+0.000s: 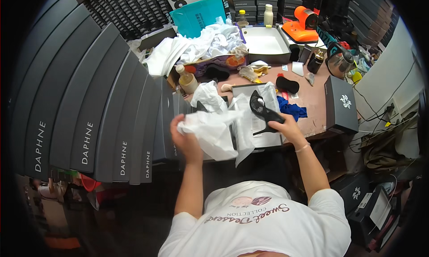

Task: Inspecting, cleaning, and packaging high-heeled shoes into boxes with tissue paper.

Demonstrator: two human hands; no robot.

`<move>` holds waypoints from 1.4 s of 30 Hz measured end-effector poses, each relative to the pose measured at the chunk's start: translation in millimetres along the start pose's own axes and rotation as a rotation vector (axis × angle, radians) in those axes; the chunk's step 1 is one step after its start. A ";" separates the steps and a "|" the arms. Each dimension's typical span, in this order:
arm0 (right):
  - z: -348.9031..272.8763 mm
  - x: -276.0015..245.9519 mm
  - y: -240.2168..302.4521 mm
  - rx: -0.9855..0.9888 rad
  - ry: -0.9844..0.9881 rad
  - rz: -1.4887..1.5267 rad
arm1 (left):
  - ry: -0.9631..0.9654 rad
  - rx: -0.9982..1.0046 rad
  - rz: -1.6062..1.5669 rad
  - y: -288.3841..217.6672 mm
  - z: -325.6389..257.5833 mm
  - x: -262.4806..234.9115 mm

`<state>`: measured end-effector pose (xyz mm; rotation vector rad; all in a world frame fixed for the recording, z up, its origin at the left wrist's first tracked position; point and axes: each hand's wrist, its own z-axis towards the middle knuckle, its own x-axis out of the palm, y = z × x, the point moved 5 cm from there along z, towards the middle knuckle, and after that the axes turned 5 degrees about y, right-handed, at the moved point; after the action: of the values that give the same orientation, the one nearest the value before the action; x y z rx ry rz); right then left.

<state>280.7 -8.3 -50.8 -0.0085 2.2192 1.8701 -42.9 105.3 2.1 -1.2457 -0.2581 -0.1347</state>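
Observation:
My left hand (184,138) grips a crumpled sheet of white tissue paper (212,134), which hangs over the table's front edge, slightly blurred. In my right hand (286,127) is a black high-heeled shoe (264,111), held by its heel end with the thin heel pointing left. The shoe is above an open shoebox (275,142) lined with more white tissue (243,141). Another wad of tissue (209,96) lies behind my left hand, with a small dark object beside it that I cannot make out.
Tall stacks of dark grey shoeboxes (103,100) crowd the left side. One closed box (340,105) stands at the table's right. Behind are a heap of white tissue (214,40), a bottle (187,80), a blue cloth (292,107), a black pad (287,84) and an orange device (301,27).

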 end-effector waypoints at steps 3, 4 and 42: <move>-50.1 -41.2 11.9 -0.137 -0.077 0.680 | 0.182 0.199 0.006 -39.7 33.0 42.6; -67.1 -48.4 17.1 -0.176 -0.083 0.775 | 0.268 0.292 0.093 -44.3 36.2 56.3; -83.3 24.0 -4.8 0.071 -0.102 1.463 | 0.839 0.327 0.535 7.2 -21.7 159.0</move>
<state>243.4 -86.6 -47.1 2.1228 2.2897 2.0903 114.6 93.2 31.5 -0.8087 0.7493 -0.1333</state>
